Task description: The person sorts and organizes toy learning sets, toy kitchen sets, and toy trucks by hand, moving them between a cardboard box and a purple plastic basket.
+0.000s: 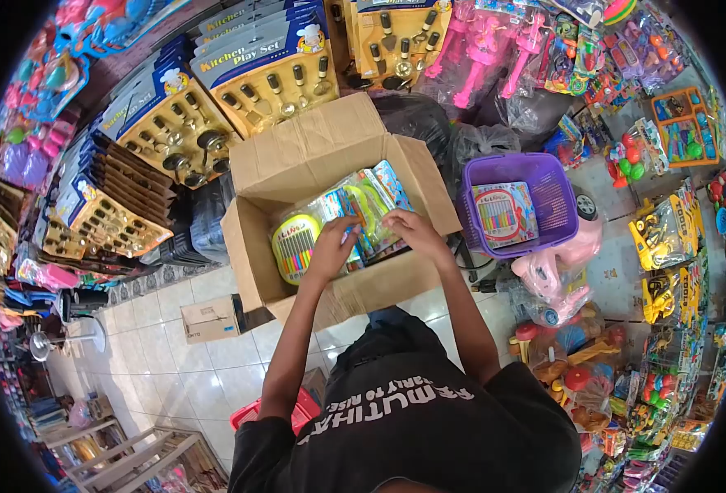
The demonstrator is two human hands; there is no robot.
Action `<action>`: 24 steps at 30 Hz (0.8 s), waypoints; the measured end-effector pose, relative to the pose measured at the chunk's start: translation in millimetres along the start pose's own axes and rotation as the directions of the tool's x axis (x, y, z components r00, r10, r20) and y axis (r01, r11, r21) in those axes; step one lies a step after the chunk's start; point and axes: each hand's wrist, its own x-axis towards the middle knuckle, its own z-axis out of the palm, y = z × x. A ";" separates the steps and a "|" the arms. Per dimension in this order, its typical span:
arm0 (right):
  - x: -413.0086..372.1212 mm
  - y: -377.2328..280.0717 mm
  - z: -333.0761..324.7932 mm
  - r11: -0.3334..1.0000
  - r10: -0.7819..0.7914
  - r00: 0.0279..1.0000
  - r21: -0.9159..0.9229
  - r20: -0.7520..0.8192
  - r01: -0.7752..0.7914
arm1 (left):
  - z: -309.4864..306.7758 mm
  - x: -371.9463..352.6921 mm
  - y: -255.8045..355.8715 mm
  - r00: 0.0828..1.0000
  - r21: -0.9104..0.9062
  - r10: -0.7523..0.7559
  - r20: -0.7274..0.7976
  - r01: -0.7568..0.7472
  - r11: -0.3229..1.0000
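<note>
Dealing with plastic-wrapped toy packs inside open cardboard box (pixel 309 148): lime marker pack (pixel 296 249) face up at left, lime-and-blue packs (pixel 371 199) bunched in middle, patterned blue pack (pixel 391 184) toward far right. Looking crowded in there, with overlapping edges.

Step in hand, at a guess: arranging or picking through packs. Cannot tell whether loading or unloading. Next move probably calling for a secure pinch on one pack edge, with neighbours kept from snagging, wrap maybe slippery.

Left grip (pixel 335 246): over middle of box, just right of marker pack, fingers bent down onto packs. Right grip (pixel 416 232): over right side, fingers pointing left and bent, near lime-and-blue packs, with patterned blue pack just beyond on far side. Both moderately curled, neither plainly wide nor narrow; cannot tell if pinching or only resting, fingertips partly lost among wraps.

Outward from box: right, purple basket (pixel 557 215) with another marker pack (pixel 503 215) inside; pink toy (pixel 575 256) just beside, on near right. Far left, rows of kitchen play sets (pixel 268 97). Near left, small carton (pixel 209 320) on tiled floor (pixel 184 386).
</note>
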 end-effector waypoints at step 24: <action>67.0 58.5 28.3 0.953 0.258 0.961 -0.136 -0.095 -0.270 | -36.6 69.5 -50.5 0.938 0.606 0.100 0.331 -0.293 0.740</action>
